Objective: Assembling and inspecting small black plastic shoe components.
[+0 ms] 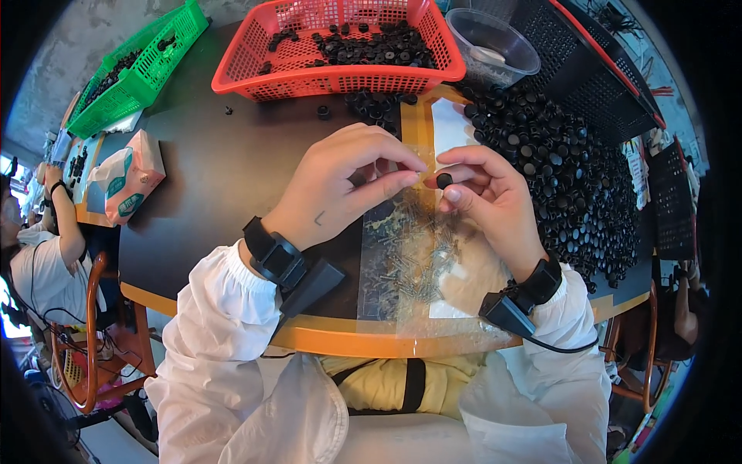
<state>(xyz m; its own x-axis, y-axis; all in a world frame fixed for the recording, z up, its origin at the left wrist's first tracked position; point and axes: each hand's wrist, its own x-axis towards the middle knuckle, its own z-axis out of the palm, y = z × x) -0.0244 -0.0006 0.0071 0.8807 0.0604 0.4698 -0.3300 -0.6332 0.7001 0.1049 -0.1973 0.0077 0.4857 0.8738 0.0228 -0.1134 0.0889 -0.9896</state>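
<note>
My left hand (336,182) is over the middle of the table, thumb and forefinger pinched at the tips. Whatever sits in that pinch is too small to make out, and a dark piece shows under its curled fingers. Facing it closely, my right hand (495,197) grips a small round black knob (444,181) between thumb and fingers. Below both hands, many thin silver screws (410,267) lie scattered on clear plastic sheeting. A large heap of round black knobs (564,170) lies beside my right hand.
A red basket (336,74) with black parts stands at the far side, a clear tub (506,71) beside it. Dark crates (580,73) stand far right. At left are a green basket (151,77) and a tissue pack (139,176). Another person (46,263) sits at far left.
</note>
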